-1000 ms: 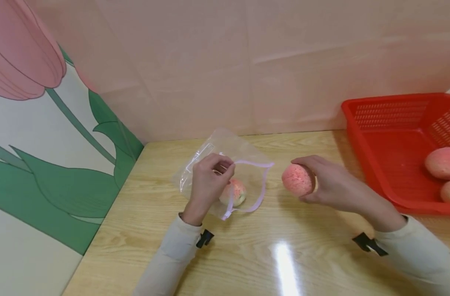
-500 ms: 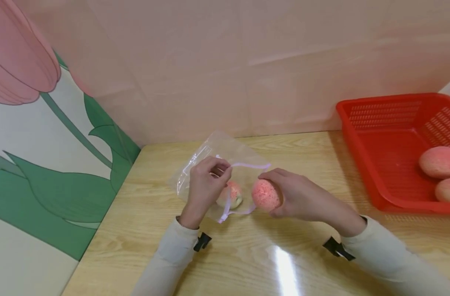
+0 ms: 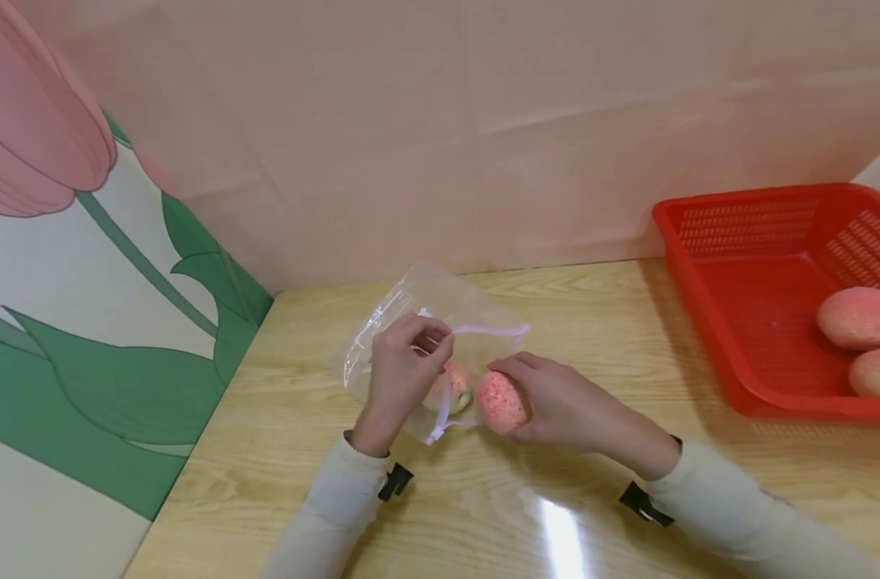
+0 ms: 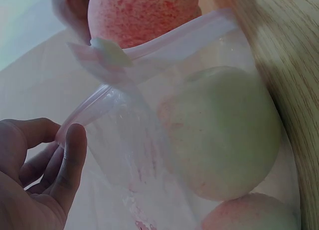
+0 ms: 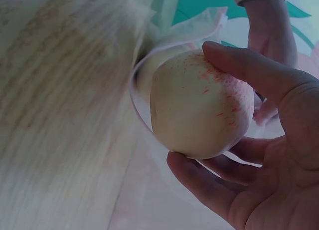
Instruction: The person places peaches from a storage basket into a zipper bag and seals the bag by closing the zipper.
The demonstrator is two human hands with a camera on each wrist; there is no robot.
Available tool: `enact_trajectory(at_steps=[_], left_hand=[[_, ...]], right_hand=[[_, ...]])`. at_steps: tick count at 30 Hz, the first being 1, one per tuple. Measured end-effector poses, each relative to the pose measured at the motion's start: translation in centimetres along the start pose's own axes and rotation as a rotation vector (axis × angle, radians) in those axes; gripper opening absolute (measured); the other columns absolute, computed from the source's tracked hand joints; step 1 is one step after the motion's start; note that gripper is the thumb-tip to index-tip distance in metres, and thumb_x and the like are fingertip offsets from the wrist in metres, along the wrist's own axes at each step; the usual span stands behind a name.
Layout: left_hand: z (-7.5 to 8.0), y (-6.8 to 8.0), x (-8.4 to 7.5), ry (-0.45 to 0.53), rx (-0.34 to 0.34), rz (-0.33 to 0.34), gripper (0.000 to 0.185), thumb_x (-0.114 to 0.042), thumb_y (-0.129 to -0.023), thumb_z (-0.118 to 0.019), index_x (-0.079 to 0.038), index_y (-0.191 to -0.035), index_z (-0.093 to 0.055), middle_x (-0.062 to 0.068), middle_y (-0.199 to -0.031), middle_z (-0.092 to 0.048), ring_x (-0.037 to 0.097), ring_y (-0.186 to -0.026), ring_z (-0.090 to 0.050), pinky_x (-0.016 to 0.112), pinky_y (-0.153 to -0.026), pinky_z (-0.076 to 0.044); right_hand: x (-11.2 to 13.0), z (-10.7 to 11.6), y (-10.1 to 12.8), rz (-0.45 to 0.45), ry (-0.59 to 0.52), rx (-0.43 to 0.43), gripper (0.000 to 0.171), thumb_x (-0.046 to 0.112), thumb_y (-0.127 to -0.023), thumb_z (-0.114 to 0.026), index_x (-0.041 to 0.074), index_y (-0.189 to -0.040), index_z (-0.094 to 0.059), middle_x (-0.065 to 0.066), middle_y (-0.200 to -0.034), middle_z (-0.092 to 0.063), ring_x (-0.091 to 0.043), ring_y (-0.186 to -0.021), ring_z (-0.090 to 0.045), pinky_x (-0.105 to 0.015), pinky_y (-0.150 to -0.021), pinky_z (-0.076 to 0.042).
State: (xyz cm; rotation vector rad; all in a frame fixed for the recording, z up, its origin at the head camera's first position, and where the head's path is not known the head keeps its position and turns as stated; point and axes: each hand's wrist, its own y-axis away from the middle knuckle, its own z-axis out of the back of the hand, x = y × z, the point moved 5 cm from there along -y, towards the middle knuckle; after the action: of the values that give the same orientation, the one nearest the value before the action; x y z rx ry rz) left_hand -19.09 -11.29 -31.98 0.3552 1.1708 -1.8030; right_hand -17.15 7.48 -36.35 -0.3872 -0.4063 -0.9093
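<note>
My left hand (image 3: 407,362) pinches the upper edge of a clear zip bag (image 4: 149,155) with a lilac zip strip, holding its mouth apart. Inside the bag lies a pale green and pink peach (image 4: 224,135), and part of a second peach (image 4: 254,215) shows below it in the left wrist view. My right hand (image 3: 566,402) grips another peach (image 5: 199,108), speckled pink on one side and cream on the other, thumb on one side and fingers on the other. This peach is right at the bag's open mouth, overlapping the zip strip in the right wrist view.
A red plastic basket (image 3: 708,322) stands at the right of the wooden table (image 3: 483,515), with two pink peaches (image 3: 863,318) in it. Behind the table rises a pinkish covered wall (image 3: 556,145). A wall painted with a tulip (image 3: 42,121) borders the left side.
My right hand has carried its peach leftward from beside the basket to the bag's mouth. The left hand keeps its pinch on the bag's edge, nearly still.
</note>
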Motion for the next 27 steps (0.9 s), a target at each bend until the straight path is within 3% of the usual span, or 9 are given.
enact_trajectory(at_steps=[8,15,27], left_hand=[[-0.3,0.5,0.1,0.029,0.014,0.028,0.004,-0.002,-0.084,-0.074,0.000,-0.088,-0.072,0.011,-0.081,-0.070,0.018,-0.065,-0.069,0.018,-0.058,-0.058],[-0.6,0.6,0.1,0.045,0.021,0.033,0.004,-0.003,-0.085,-0.074,0.000,-0.088,-0.072,0.011,-0.081,-0.070,0.017,-0.064,-0.069,0.018,-0.057,-0.058],[-0.8,0.3,0.2,0.042,0.020,0.019,0.004,-0.002,-0.085,-0.074,-0.002,-0.088,-0.072,0.010,-0.081,-0.070,0.017,-0.064,-0.069,0.018,-0.057,-0.057]], right_hand=[[0.3,-0.8,-0.1,-0.010,0.008,-0.017,0.077,0.022,-0.067,-0.090,0.007,-0.133,-0.056,-0.019,-0.124,-0.063,-0.036,-0.107,-0.065,-0.051,-0.085,-0.058],[0.8,-1.2,0.1,0.026,0.108,-0.098,0.074,0.028,-0.069,-0.089,0.002,-0.131,-0.057,-0.020,-0.123,-0.064,-0.037,-0.109,-0.064,-0.052,-0.094,-0.055],[1.5,-0.9,0.0,0.074,0.181,-0.192,0.079,0.025,-0.064,-0.091,-0.001,-0.131,-0.056,-0.018,-0.121,-0.066,-0.036,-0.108,-0.064,-0.049,-0.095,-0.054]])
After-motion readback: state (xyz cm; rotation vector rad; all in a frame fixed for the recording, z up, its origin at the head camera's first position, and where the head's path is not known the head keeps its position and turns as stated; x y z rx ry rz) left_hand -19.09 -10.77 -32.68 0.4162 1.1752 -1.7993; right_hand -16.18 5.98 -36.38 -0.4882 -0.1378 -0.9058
